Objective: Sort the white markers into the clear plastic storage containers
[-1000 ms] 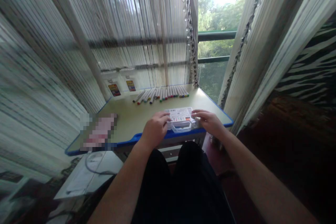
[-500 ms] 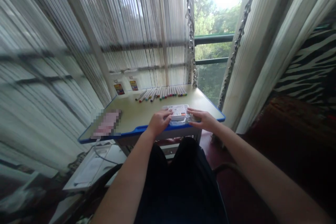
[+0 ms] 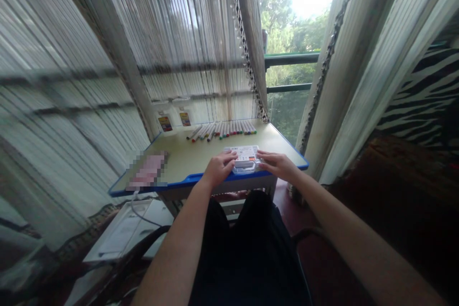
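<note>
Head view: a clear plastic case (image 3: pixel 246 154), boxy in shape, is lying flat near the front of the desk (image 3: pixel 193 155), its printed white label facing up and its see-through handle (image 3: pixel 244 170) pointing toward the person. The left hand (image 3: pixel 218 171) and the right hand (image 3: pixel 281 166) are resting apart, one at each side of the case, with bent fingers touching it; how firmly they are pressing or gripping, I cannot tell. Slim white markers (image 3: pixel 233 129) with coloured ends are lying side by side in an uneven row beyond the case, the leftmost ones slanting. Thin, stringy curtains (image 3: pixel 201 33) are hanging in fine vertical lines behind the desk, and zebra-striped cloth (image 3: pixel 423 91) is showing at the far right.

A blue rim (image 3: pixel 175 183) is running around the smooth, pale top, and the handle is reaching close to it. Pale tabletop is stretching between the case and the markers, and also leftward to a flat pinkish oblong (image 3: pixel 147 171) near the left corner.

Pixelation is masking that oblong, so its details are unreadable. The fingers are covering the case's sides, and its label print is too small to read. Two clear packages (image 3: pixel 175 121) at the back left are blending into the curtain, only their coloured labels standing out. The forearms are running out of frame at the bottom.
</note>
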